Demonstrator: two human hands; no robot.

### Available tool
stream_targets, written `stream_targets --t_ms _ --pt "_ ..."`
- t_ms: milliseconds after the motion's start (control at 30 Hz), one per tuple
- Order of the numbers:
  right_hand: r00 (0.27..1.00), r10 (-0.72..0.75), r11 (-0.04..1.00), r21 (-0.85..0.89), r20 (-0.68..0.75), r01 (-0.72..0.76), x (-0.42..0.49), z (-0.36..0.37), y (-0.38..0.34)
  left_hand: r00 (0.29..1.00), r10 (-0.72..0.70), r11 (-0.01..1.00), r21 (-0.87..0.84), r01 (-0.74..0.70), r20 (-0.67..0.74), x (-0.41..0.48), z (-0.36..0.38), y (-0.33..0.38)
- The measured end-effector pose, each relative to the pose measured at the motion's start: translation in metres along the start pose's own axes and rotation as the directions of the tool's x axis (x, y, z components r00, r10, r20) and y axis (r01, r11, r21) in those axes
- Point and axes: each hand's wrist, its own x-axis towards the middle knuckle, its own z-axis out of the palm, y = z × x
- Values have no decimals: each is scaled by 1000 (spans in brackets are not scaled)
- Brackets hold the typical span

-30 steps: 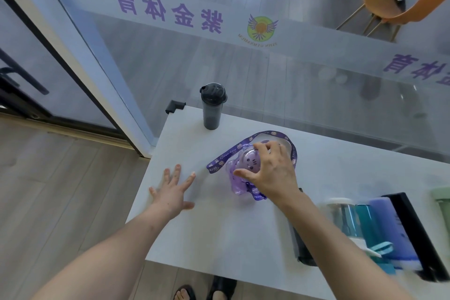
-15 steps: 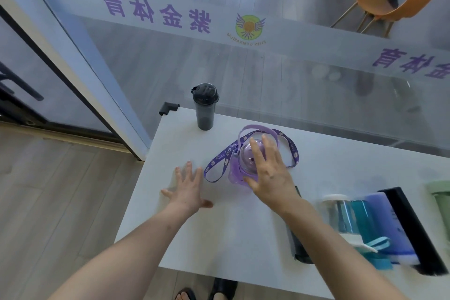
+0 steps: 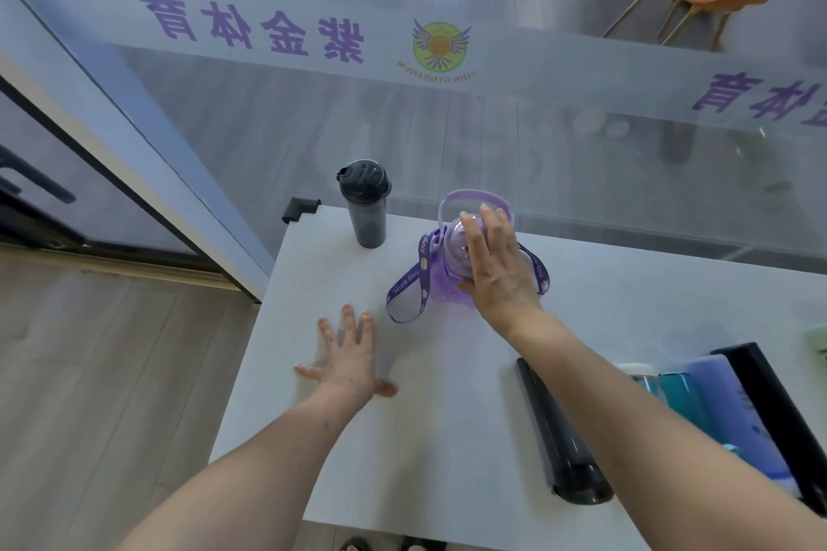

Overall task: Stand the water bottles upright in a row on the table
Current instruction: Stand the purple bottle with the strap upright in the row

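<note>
- Nearest, right side of the table [image 3: 447,438]: a dark bottle [image 3: 559,438] on its side, partly under my right forearm. Just beyond it lie more bottles – a teal one [image 3: 680,394], a lilac one [image 3: 734,412], a black one [image 3: 778,412] – all flat, packed side by side.
- My left hand [image 3: 351,362]: flat on the table, fingers spread wide, holding nothing.
- My right hand [image 3: 496,268]: palm and fingers laid over the top and side of the purple bottle [image 3: 447,277]; fingers only loosely curved, so whether it grips I cannot tell.
- Purple bottle stands upright mid-table; its strap [image 3: 409,289] loops down onto the table to the left.
- Far left corner – grey bottle [image 3: 367,206] upright, apart from the purple one.
</note>
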Motion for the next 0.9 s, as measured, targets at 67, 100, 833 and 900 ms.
stream_targets --t_ms 67,100,833,900 --pt "1000 0 1000 -16 -8 0 12 3 0 1000 -3 1000 5 3 3 0 -1 1" --pt "1000 3 1000 -26 -7 -3 17 4 0 1000 -3 1000 5 3 6 0 -1 1" --pt "999 -5 995 -100 40 9 43 -2 9 1000 9 1000 -8 -9 21 -1 -2 0" --pt "998 -3 992 -123 67 11 44 -5 12 1000 5 1000 -9 -5 24 -1 -3 0"
